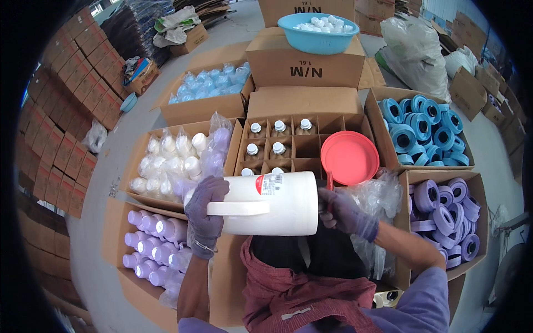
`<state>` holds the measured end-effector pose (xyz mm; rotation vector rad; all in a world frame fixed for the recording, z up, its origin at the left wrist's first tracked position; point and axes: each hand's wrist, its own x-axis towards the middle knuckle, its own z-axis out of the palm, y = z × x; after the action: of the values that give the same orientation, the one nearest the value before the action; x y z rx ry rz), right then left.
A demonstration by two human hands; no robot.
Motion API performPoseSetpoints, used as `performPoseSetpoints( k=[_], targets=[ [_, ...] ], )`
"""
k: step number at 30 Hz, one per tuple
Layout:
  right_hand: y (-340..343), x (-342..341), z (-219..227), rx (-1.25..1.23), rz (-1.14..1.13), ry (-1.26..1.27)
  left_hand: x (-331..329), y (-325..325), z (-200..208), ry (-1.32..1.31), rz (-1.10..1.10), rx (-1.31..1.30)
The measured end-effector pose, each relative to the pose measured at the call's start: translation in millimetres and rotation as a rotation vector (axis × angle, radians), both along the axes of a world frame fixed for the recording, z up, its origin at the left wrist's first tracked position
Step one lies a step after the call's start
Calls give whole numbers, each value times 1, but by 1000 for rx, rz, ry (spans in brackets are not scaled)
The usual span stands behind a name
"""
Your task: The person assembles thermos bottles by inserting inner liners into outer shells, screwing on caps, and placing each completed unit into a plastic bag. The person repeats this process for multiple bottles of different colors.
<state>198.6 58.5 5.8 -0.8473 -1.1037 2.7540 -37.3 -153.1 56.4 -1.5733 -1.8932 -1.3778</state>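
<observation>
White jug (pixel 283 208) lies sideways between both hands, over the near edge of the divided carton (pixel 305 102). Boxes around it hold lavender bodies (pixel 149 244) and lavender rings (pixel 426 195), so plenty of parts probably remain to be used. A red round dish (pixel 350 158) rests over several carton cells. Seven capped bottles (pixel 278 149) show in other cells; at least one cell shows none. The left hand (pixel 206 208) is curled around the jug's narrow end; the right hand (pixel 347 211), mostly closed at the wide end, seems to grip a slim red object (pixel 330 191). Handle and label (pixel 269 185) are already on; whether the wide end is closed off, I cannot tell.
</observation>
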Motion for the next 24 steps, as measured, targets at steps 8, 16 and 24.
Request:
performPoseSetpoints(
  k=[8,16,24],
  targets=[
    [100,21,-21,757,-197,-32,-41,8,3,-181,-566,-37],
    [233,17,-189,1848,-26,-464,84,42,-35,311,-902,-279],
    [135,53,-97,1454,-86,-344,-116,-20,-89,-303,119,-189]
  ],
)
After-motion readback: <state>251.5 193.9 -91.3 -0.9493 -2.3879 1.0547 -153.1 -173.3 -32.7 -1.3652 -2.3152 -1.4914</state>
